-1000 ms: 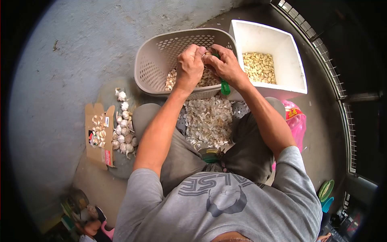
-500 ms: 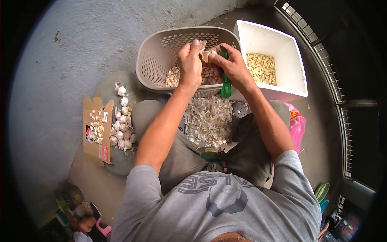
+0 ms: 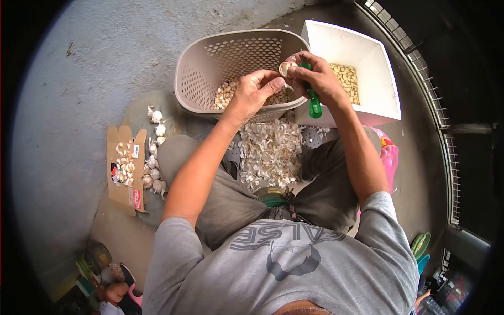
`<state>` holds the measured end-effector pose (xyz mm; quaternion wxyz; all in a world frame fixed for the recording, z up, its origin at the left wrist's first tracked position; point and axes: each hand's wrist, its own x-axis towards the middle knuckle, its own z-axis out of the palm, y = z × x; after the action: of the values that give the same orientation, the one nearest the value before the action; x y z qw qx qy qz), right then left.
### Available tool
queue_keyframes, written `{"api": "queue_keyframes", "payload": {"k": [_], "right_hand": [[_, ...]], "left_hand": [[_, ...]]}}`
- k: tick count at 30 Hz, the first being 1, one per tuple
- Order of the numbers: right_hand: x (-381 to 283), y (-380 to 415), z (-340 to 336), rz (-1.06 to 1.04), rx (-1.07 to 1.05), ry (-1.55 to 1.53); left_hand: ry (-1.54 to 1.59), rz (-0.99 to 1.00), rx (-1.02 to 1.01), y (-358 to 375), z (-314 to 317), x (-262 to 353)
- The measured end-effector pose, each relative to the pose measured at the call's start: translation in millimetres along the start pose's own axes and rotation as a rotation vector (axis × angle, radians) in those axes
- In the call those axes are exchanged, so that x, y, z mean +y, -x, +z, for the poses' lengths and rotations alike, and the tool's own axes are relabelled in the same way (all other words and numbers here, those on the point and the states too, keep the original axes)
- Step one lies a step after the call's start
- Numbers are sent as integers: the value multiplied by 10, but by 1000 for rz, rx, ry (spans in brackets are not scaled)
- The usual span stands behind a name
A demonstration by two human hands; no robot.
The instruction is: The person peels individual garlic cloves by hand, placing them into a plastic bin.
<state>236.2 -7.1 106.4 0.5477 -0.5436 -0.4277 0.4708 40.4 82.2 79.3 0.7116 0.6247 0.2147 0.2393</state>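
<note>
My right hand (image 3: 317, 79) grips a green-handled knife (image 3: 314, 103) and pinches a garlic clove (image 3: 286, 67) at its fingertips, over the gap between the two containers. My left hand (image 3: 254, 94) hovers just left of it above the grey perforated basket (image 3: 195, 84), fingers loosely curled, holding nothing that I can see. Unpeeled cloves lie in the basket's bottom. The white foam box (image 3: 378, 79) to the right holds peeled yellowish cloves (image 3: 346, 79). A heap of papery garlic skins (image 3: 270, 152) lies between my knees.
Whole garlic bulbs (image 3: 155, 157) and a torn cardboard box (image 3: 125, 168) with more garlic sit on the concrete floor at my left. A pink plastic bag (image 3: 388, 160) lies by my right leg. A metal grille (image 3: 441, 94) runs along the right.
Both hands dropped and shifted right from the basket's far rim; they separated, the right hand carrying the clove and knife toward the white box.
</note>
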Motion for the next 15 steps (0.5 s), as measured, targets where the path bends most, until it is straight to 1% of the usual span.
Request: {"api": "queue_keyframes", "payload": {"k": [1, 3, 4, 5, 7, 10, 11, 13, 15], "right_hand": [[20, -8, 36, 10, -27, 12], [68, -26, 173, 14, -21, 84], [20, -4, 205, 42, -49, 129], [40, -22, 222, 8, -50, 173], [67, -60, 244, -60, -48, 261], [19, -43, 228, 14, -76, 262], [15, -42, 225, 30, -86, 268], [59, -57, 229, -6, -74, 265], [122, -79, 253, -63, -34, 278]], "left_hand": [[23, 38, 48, -16, 9, -7], [95, 28, -1, -43, -10, -5], [128, 26, -23, -36, -1, -16], [165, 21, -45, -22, 8, -34], [113, -13, -101, 2, 9, -54], [-34, -63, -144, 22, -58, -90], [9, -53, -131, 14, -68, -103], [94, -32, -105, 4, -61, -33], [74, 6, -12, -9, -56, -28]]}}
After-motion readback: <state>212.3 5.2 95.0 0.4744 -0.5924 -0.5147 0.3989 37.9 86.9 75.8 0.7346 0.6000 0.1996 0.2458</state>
